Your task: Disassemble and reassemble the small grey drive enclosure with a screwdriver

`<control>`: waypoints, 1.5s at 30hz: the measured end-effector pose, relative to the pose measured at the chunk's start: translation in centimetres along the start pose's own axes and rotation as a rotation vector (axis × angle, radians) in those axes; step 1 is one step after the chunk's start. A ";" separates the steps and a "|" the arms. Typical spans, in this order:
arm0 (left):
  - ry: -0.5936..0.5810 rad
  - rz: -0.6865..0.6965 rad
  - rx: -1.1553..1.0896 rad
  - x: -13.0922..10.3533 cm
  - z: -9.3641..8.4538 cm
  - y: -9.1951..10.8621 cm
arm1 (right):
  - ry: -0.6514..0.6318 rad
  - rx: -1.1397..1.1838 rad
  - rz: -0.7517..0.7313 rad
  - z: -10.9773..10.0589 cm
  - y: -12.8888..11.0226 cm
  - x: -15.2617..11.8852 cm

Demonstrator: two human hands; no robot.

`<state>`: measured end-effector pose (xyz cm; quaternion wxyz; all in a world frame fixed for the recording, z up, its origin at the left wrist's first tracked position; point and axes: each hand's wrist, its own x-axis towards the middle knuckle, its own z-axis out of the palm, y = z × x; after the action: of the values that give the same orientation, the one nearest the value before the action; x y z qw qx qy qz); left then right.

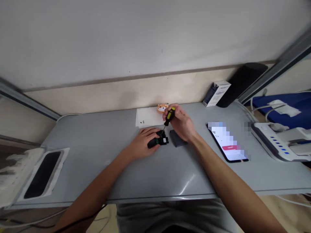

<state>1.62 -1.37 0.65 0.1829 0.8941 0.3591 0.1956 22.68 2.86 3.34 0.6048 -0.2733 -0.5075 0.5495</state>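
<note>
A small black device with green circuit parts lies on the grey table, held down by my left hand, whose fingers wrap round its left part. My right hand grips a black and yellow screwdriver, tilted, with its tip down at the device's upper edge. Beside the device, partly under my right hand, is a dark grey flat piece. Several tiny dark screws sit on white paper behind my left hand. An orange and white animal-faced object stands at the paper's right.
To the right lie a lit phone and a white power strip. A small box and a black cylinder stand at the back right. At the left, a dark phone-shaped object rests on a white sheet.
</note>
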 end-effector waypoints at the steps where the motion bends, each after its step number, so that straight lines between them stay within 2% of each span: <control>1: 0.003 -0.001 -0.001 0.0 0.0 0.0 | -0.028 0.009 0.033 -0.3 -0.1 0.1; 4: -0.006 -0.008 0.002 0.0 0.0 -0.1 | -0.057 0.036 0.099 -0.3 -0.4 0.1; 10: -0.020 -0.014 0.012 0.0 0.3 -0.7 | 0.040 0.085 0.050 0.7 -0.1 -0.2; 16: -0.016 -0.006 0.030 0.0 0.4 -0.6 | -0.048 0.080 0.097 -0.7 -0.4 0.0; 20: 0.000 -0.013 0.050 0.0 0.5 -0.5 | -0.088 0.083 0.131 -0.3 -1.1 -0.1; 26: 0.012 -0.012 0.053 0.1 0.5 -0.5 | -0.035 0.246 0.121 1.3 -1.1 -0.8; 29: 0.018 -0.008 0.047 0.1 0.5 -0.5 | -0.028 0.295 0.113 1.2 -0.9 -0.8; 33: 0.021 0.000 0.049 0.1 0.6 -0.5 | 0.005 0.220 0.070 0.7 -0.9 -0.4; 36: 0.026 0.009 0.057 0.1 0.6 -0.5 | 0.008 0.273 0.119 0.8 -1.0 -0.4; 41: 0.022 0.005 0.058 0.1 0.6 -0.6 | 0.142 0.411 0.101 1.2 -0.4 -0.5; 45: 0.028 0.004 0.053 0.0 0.6 -0.8 | 0.125 0.387 0.141 0.5 0.0 -0.2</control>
<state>1.49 -0.91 -0.27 0.1537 0.8966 0.3647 0.1987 22.29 2.52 3.45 0.6362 -0.2202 -0.3337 0.6598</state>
